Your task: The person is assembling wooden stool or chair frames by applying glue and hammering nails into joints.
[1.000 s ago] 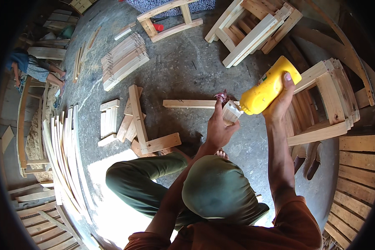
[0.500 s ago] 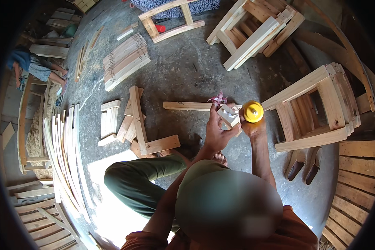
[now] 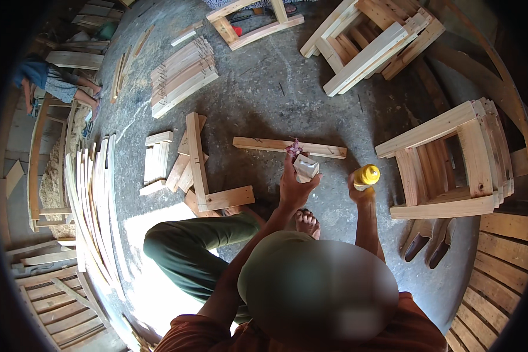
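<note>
A short wooden piece [image 3: 305,169], its end face toward me with a whitish smear on it, is gripped by my left hand [image 3: 293,190]. A crumpled pink scrap of cloth or plastic [image 3: 295,147] sticks out at those fingertips. My right hand [image 3: 358,190] is closed round a yellow squeeze bottle [image 3: 368,174], held apart from the wood and to its right. Just beyond my left hand a long wooden bar [image 3: 255,144] lies crosswise on the floor. How far the wooden piece extends below its end face is hidden.
Joined wooden frames stand at the right [image 3: 440,158] and far right [image 3: 375,47]. Left of me lie an L-shaped wooden assembly [image 3: 198,164], stacked boards with nails [image 3: 182,79] and long thin strips [image 3: 94,211]. Sandals [image 3: 419,242] sit near the right slats. Another person [image 3: 58,82] is far left.
My right hand and the bottle have drawn away from the wooden piece, to the right and nearer me. The bottle now leans more sideways. My left hand has shifted slightly left, still holding the piece.
</note>
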`<state>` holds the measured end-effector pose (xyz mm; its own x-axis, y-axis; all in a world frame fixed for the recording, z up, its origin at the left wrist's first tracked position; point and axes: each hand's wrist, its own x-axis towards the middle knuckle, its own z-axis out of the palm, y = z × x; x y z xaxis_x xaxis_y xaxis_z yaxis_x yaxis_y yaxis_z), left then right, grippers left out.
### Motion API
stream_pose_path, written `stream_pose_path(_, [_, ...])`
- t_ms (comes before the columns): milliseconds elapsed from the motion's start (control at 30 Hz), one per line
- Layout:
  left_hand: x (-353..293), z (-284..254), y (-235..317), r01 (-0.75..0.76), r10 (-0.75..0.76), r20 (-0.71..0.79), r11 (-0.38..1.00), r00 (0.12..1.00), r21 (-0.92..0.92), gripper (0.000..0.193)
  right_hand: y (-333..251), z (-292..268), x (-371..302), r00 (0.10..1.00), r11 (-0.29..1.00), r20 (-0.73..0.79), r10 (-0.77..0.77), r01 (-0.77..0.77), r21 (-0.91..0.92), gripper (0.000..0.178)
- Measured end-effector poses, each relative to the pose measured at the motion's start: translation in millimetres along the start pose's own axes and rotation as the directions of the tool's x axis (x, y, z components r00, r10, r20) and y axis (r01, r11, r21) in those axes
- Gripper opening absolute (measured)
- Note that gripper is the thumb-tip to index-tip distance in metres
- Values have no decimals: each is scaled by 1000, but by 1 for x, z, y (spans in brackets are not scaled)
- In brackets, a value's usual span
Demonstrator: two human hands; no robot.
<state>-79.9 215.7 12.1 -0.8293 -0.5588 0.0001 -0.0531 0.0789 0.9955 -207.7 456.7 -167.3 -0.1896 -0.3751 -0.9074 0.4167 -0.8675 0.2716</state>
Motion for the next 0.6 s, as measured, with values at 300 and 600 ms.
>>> stream_pose_path(300, [0,-1,9,62,-65,35,995,997,81,100,184,-16,-83,894,548,427,138,290,-784,80])
stream_pose_path(600, [60,-73,16,184,-142,-185,955,972,231,115,248,24,-44,347,-455,934,90,848,-271,49])
